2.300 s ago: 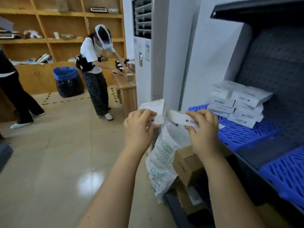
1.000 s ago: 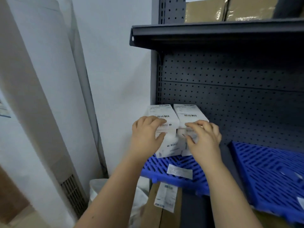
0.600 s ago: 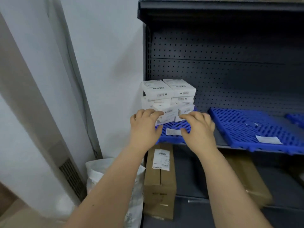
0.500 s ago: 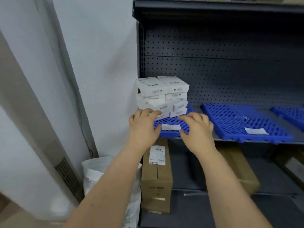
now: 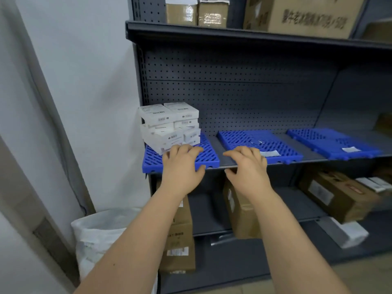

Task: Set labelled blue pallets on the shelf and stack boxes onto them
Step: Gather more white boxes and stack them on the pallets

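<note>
On the shelf (image 5: 219,145), three blue pallets (image 5: 244,137)

Top shelf (image 5: 233,31), right end: large cardboard box (image 5: 297,15) has one line of dark printed Chinese characters across its front, too blurred to read. Middle shelf (image 5: 218,143), left end: stacked white boxes (image 5: 169,126) carry barcode stickers with small print, all illegible. White label (image 5: 270,153) near the front edge of the middle blue pallet (image 5: 254,139), a second label (image 5: 351,149) on the right blue pallet (image 5: 331,143), and stickers on the brown cartons (image 5: 241,215) on the lower shelf (image 5: 292,198): no text resolvable.
</note>
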